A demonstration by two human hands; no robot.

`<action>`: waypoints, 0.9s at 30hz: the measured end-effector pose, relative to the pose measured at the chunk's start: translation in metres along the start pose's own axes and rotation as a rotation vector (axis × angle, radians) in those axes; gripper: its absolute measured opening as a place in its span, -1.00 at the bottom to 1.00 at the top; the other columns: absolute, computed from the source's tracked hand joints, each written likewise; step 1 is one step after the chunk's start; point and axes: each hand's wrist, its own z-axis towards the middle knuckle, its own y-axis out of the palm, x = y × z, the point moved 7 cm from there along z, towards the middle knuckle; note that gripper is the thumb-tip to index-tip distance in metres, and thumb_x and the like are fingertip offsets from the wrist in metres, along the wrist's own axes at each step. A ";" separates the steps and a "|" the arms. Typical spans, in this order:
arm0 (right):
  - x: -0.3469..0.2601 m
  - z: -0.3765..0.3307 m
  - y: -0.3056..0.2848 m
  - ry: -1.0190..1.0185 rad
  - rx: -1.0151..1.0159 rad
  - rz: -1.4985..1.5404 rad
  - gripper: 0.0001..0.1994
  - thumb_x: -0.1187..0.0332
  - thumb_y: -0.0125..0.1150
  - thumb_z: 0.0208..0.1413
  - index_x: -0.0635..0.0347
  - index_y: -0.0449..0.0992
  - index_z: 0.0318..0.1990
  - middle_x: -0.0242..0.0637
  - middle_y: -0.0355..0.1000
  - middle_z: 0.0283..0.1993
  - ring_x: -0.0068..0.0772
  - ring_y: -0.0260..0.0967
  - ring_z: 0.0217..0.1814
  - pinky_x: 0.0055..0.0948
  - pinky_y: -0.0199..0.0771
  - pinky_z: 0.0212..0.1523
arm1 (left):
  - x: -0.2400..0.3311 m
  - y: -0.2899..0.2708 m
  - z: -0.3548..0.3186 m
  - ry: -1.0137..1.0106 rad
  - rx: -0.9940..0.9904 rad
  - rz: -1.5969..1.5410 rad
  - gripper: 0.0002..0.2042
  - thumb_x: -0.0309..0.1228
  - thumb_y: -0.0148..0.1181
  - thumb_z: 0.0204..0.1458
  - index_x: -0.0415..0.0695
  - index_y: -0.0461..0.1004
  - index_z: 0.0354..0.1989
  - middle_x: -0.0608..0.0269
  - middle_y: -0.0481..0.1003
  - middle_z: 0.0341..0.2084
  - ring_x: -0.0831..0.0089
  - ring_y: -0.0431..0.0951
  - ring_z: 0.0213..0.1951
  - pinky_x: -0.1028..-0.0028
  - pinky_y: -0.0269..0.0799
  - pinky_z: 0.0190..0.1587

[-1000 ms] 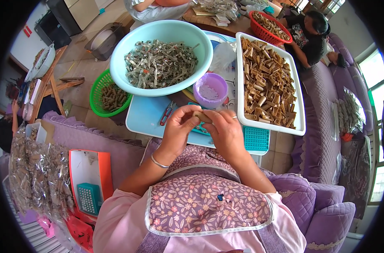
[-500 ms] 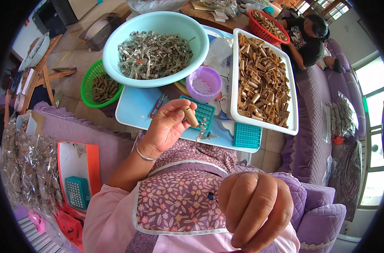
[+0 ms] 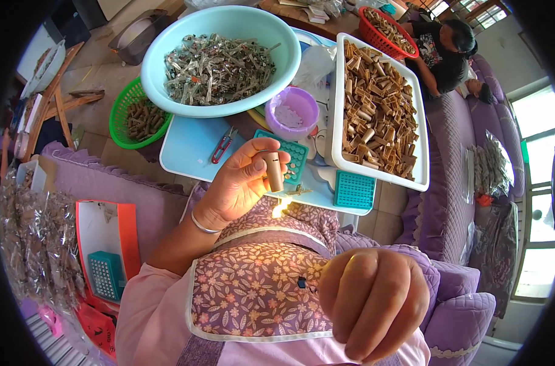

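Observation:
My left hand [image 3: 244, 183] pinches a short brown tube [image 3: 273, 172] upright between thumb and fingers. Just below the tube's lower end a small light [image 3: 281, 207] glows yellow, with clear strips and thin bits beside it. Large and close, my right hand [image 3: 378, 299] is closed with its fingers curled; whatever it may hold is hidden. A small dark blue piece [image 3: 302, 282] shows left of it, before the flowered apron [image 3: 247, 287]. Behind my left hand lies a teal tray with round white pieces [image 3: 295, 160], and red-handled thread snips [image 3: 222, 146] rest to its left.
On the table [image 3: 189, 149] stand a light-blue basin of clear-wrapped small parts [image 3: 152, 79], a purple bowl [image 3: 292, 129], a white tray of brown shells [image 3: 335, 146] and another teal tray [image 3: 355, 189]. A green basket [image 3: 116, 125] stands left. Another person [image 3: 439, 55] sits far right.
The small light below the tube has come on, casting a yellow glow on the apron. My left hand has turned the tube more upright. The right hand stays closed, nearly in place.

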 end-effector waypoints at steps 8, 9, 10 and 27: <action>0.058 -0.065 -0.100 0.395 0.604 -0.545 -0.91 0.63 0.21 0.03 0.31 0.44 -0.33 -0.11 0.42 -0.12 -0.41 0.41 -0.13 -0.47 0.43 -0.11 | 0.002 0.007 -0.004 -0.040 -0.065 -0.086 -0.73 -0.42 0.08 0.19 -0.16 0.31 0.04 0.09 0.45 -0.06 0.36 0.50 -0.06 0.38 0.44 0.01; 0.064 -0.074 -0.107 0.425 0.641 -0.591 -0.89 0.65 0.21 0.01 0.31 0.43 -0.32 -0.13 0.41 -0.12 -0.42 0.38 -0.11 -0.50 0.42 -0.11 | 0.002 0.008 -0.003 0.010 -0.036 -0.028 -0.74 -0.42 0.08 0.19 -0.16 0.32 0.03 0.12 0.46 -0.07 0.38 0.50 -0.07 0.41 0.46 -0.02; 0.067 -0.077 -0.111 0.426 0.641 -0.587 -0.89 0.65 0.21 0.01 0.31 0.43 -0.32 -0.13 0.41 -0.12 -0.42 0.38 -0.11 -0.50 0.42 -0.11 | 0.001 0.009 -0.004 -0.001 -0.042 -0.018 -0.74 -0.42 0.09 0.18 -0.17 0.32 0.02 0.13 0.46 -0.08 0.38 0.50 -0.08 0.41 0.45 -0.01; 0.072 -0.080 -0.122 0.474 0.439 -0.768 -0.89 0.65 0.28 -0.05 0.33 0.51 -0.35 -0.16 0.41 -0.11 -0.40 0.42 -0.11 -0.45 0.44 -0.08 | 0.003 0.002 -0.006 -0.034 0.003 0.042 -0.75 -0.38 0.18 0.13 -0.16 0.36 -0.06 0.19 0.47 -0.15 0.38 0.49 -0.11 0.39 0.42 -0.02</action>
